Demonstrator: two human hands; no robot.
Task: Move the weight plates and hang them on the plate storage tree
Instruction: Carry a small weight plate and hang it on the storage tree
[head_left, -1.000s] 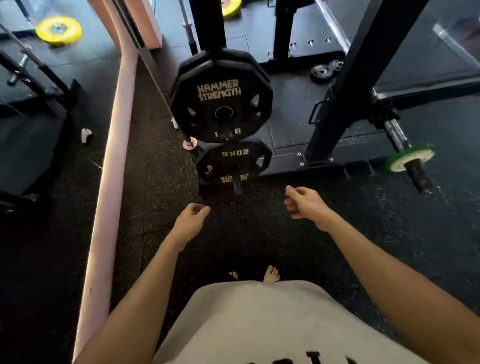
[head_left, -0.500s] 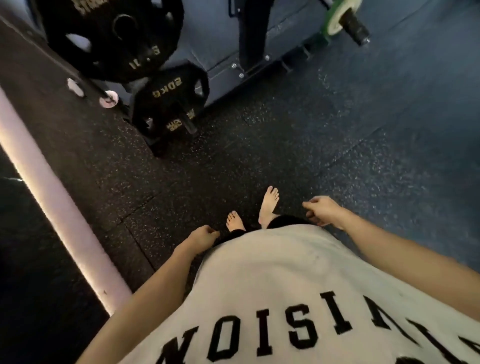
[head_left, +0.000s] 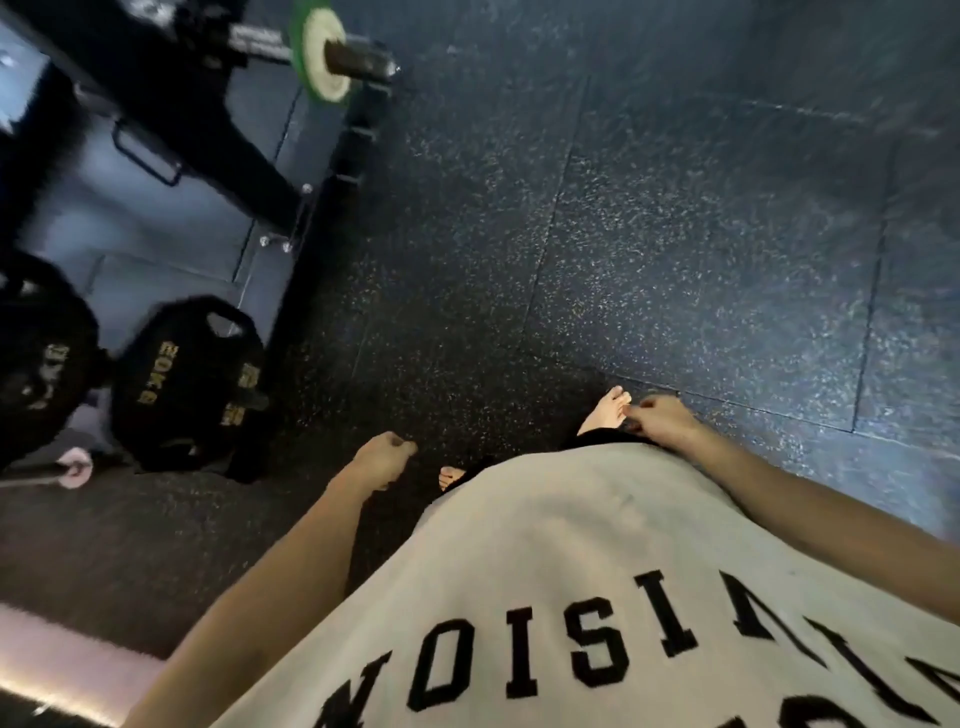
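At the left edge of the frame two black rubber-coated weight plates are hanging on the black steel plate storage tree (head_left: 249, 400): the smaller black plate (head_left: 187, 384) is carrying gold lettering that reads "20KG" as seen tilted, with more gold writing on its right side too blurred to read, and the larger black plate (head_left: 36, 358), partly cut off by the frame, is showing gold characters I cannot make out. In the upper left a green-and-white bumper plate (head_left: 318, 49) is sitting on a dark barbell sleeve (head_left: 363, 61). The left hand (head_left: 382, 462) is hanging low at centre, fingers loosely curled and holding nothing. The right hand (head_left: 662, 423) is hanging right of centre, likewise loosely curled and empty. A cream shirt (head_left: 597, 571) is filling the bottom, showing upside-down black letters "NOISI". Bare toes are showing on the speckled black rubber floor (head_left: 675, 234).
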